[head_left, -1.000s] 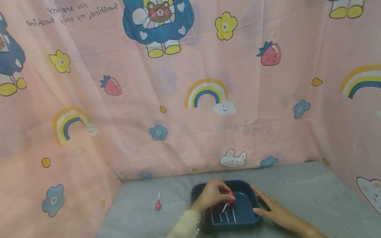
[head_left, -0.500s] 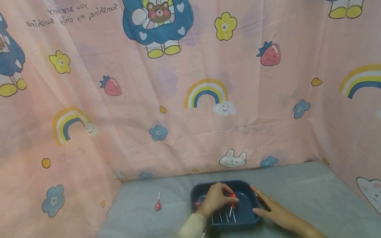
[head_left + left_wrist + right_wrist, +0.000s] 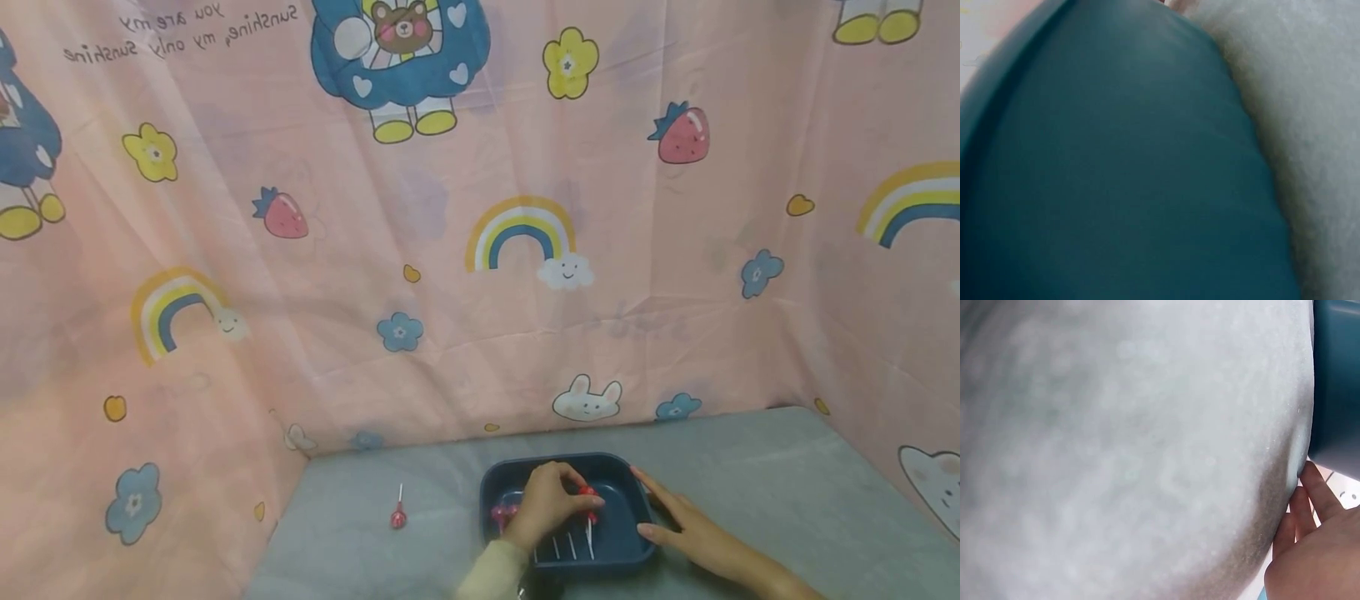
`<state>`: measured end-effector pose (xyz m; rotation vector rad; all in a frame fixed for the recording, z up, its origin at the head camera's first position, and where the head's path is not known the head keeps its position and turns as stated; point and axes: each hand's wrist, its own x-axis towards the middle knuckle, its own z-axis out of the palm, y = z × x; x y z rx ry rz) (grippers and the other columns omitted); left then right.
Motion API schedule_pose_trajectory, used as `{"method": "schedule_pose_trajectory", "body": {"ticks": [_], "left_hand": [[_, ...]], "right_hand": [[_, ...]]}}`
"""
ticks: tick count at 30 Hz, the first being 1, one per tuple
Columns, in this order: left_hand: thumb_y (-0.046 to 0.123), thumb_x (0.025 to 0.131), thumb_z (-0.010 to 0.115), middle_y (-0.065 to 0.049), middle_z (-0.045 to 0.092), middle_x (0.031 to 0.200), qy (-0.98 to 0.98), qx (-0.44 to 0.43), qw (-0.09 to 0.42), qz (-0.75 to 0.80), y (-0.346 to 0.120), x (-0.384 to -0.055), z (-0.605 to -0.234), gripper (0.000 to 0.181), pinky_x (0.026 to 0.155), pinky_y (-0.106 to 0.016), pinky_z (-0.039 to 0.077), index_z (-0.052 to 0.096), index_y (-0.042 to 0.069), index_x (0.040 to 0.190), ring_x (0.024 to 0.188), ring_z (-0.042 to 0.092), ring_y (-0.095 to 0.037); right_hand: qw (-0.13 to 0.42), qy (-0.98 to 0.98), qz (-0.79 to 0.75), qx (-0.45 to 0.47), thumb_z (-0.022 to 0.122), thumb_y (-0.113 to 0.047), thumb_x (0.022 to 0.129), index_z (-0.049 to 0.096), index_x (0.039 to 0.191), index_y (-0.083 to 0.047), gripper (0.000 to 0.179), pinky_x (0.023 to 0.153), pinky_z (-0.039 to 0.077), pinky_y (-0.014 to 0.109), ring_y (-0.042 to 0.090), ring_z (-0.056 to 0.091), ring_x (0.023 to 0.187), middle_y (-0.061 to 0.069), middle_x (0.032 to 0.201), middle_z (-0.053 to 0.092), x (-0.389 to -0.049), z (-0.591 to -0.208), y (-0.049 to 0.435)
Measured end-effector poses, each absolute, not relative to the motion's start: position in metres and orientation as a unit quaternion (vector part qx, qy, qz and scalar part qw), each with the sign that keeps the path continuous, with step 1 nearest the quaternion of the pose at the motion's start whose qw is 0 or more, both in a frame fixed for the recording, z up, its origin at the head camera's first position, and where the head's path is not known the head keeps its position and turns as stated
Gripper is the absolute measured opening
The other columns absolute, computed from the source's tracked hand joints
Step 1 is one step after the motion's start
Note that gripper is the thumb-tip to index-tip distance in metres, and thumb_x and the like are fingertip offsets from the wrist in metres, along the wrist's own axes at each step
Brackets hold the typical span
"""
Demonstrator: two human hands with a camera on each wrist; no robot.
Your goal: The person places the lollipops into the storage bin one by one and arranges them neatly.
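My left hand point(image 3: 547, 498) reaches into a dark blue rectangular tray point(image 3: 621, 521) and pinches a red-wrapped lollipop point(image 3: 590, 493) between thumb and fingertips. The lollipop's white stick points toward the tray's front wall. Several more white sticks point(image 3: 557, 548) lie side by side along that front part, their heads hidden behind the hand. Pink lollipop heads point(image 3: 500, 514) show at the tray's left end. My right hand point(image 3: 686, 529), its fingers extended, rests against the tray's right side. In the right wrist view, its fingers point(image 3: 1316, 490) reach the edge near the tray's wall point(image 3: 1338, 381).
A single red lollipop point(image 3: 398, 519) lies on the grey cloth-covered table point(image 3: 337, 550), left of the tray, stick pointing away. Behind the table hangs a pink printed curtain point(image 3: 450, 375). The tray's outer wall point(image 3: 1129, 156) fills most of the left wrist view.
My left hand has shifted slightly right with the lollipop, whose stick has turned from slanted to nearly in line with the others. More pink lollipop heads show at the left. The right hand stayed put.
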<state>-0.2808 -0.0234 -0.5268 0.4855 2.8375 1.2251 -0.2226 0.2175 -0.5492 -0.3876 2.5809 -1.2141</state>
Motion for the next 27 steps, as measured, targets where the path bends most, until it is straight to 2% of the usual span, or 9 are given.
{"method": "schedule_pose_trajectory", "body": {"ticks": [7, 16, 27], "left_hand": [[0.043, 0.064, 0.084, 0.009, 0.066, 0.071, 0.910, 0.130, 0.014, 0.393, -0.017, -0.280, -0.527, 0.030, 0.053, -0.018, 0.039, 0.070, 0.019, 0.075, 0.060, 0.048, -0.001], [0.046, 0.063, 0.083, 0.009, 0.065, 0.072, 0.911, 0.133, 0.017, 0.390, -0.016, -0.282, -0.538, 0.032, 0.052, -0.018, 0.040, 0.069, 0.020, 0.074, 0.058, 0.049, -0.002], [0.046, 0.063, 0.083, 0.012, 0.057, 0.062, 0.917, 0.141, 0.018, 0.373, -0.012, -0.281, -0.543, 0.032, 0.048, -0.018, 0.038, 0.068, 0.019, 0.072, 0.054, 0.047, -0.001]], "right_hand": [[0.119, 0.896, -0.406, -0.137, 0.049, -0.046, 0.095, 0.003, 0.151, -0.037, 0.073, 0.085, 0.036, 0.073, 0.054, 0.029, 0.132, 0.029, 0.148, 0.032, -0.223, -0.549, 0.218], [0.127, 0.891, -0.415, -0.134, 0.049, -0.045, 0.095, 0.003, 0.150, -0.040, 0.072, 0.087, 0.037, 0.071, 0.052, 0.029, 0.134, 0.026, 0.152, 0.025, -0.224, -0.550, 0.218], [0.124, 0.881, -0.431, -0.154, 0.049, -0.040, 0.096, 0.003, 0.152, -0.035, 0.072, 0.091, 0.037, 0.070, 0.051, 0.031, 0.134, 0.027, 0.154, 0.019, -0.223, -0.549, 0.218]]}}
